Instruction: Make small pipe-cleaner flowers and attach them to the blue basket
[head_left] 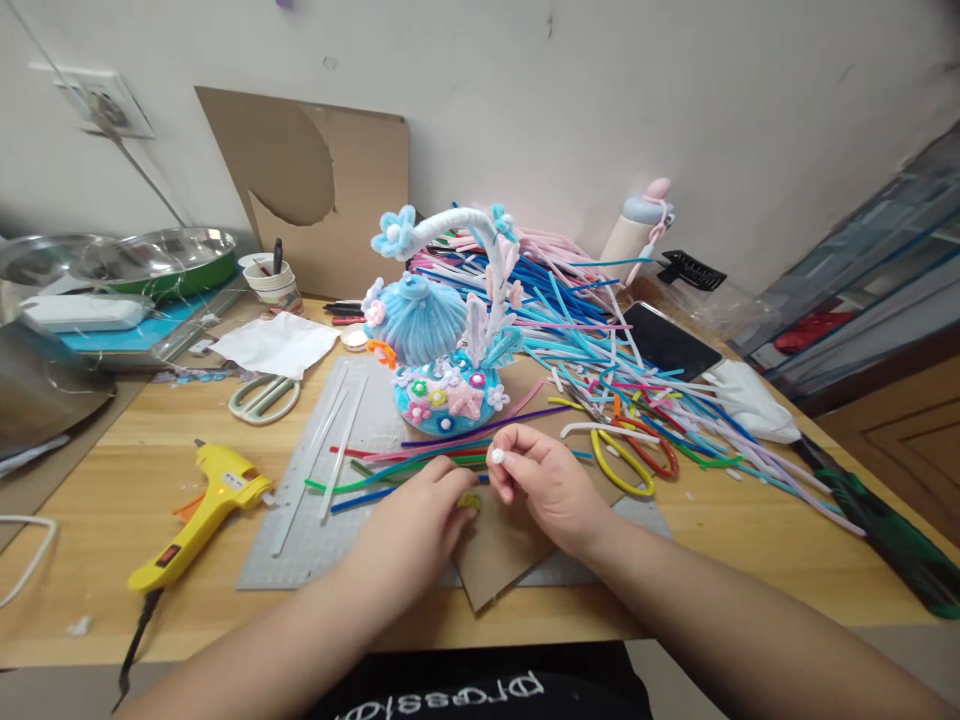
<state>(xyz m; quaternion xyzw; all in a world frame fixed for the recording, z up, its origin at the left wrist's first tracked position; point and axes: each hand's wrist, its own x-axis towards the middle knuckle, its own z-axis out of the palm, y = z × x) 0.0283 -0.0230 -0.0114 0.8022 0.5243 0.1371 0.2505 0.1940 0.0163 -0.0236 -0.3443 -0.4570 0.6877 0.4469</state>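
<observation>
My right hand point(555, 490) pinches a small white bead point(497, 456) between thumb and forefinger. Lower and to the left, my left hand point(416, 515) is curled with its fingertips on a small yellow fuzzy piece point(469, 500), partly hidden, that looks like bent pipe cleaner. Both hands are over a brown cardboard sheet point(499, 560) on a grey cutting mat point(281, 560). Loose pipe cleaners point(367, 497) lie just beyond my left hand. Behind them stands a blue fuzzy craft piece point(446, 400) with flowers, a pink star, a domed top and a white arched stem point(491, 240).
A yellow glue gun point(199, 515) lies at the left, with clear glue sticks point(345, 450) on the mat. White-handled scissors point(264, 398) and yellow-handled scissors point(622, 465) flank the craft piece. Behind are a pipe-cleaner heap point(555, 290), a phone point(667, 340) and a paper cup point(274, 285).
</observation>
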